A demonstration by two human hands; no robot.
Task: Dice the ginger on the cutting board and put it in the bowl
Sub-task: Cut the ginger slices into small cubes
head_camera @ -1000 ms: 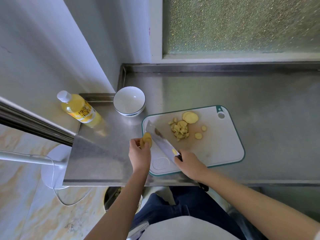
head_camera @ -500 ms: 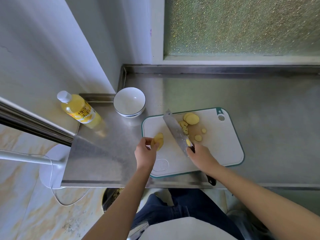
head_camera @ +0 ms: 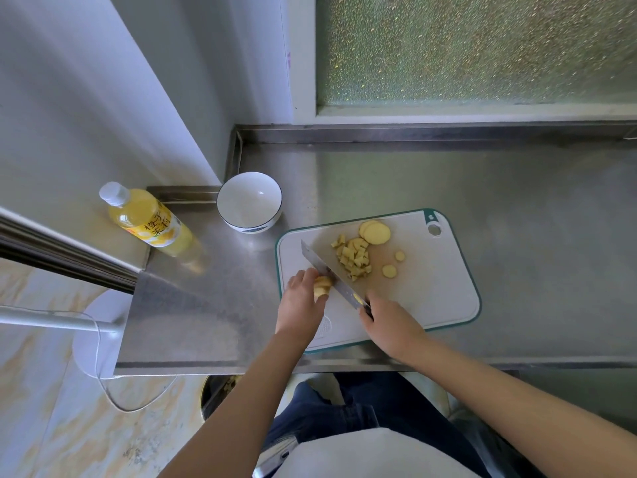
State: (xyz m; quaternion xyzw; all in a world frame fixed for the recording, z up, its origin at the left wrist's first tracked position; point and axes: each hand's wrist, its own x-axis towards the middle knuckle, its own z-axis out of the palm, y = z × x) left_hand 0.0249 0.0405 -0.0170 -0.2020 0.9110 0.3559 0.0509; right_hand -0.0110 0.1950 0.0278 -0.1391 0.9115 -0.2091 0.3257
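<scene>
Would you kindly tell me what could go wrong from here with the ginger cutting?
1. The left hand pinches the ginger piece right against the knife blade that the right hand grips; a slip could nick a finger.
2. That piece sits near the left edge of the cutting board, so cut bits may fall onto the counter.

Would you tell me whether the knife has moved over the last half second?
Yes: the knife swung left, off the diced pile, toward the cutting board's left edge.
</scene>
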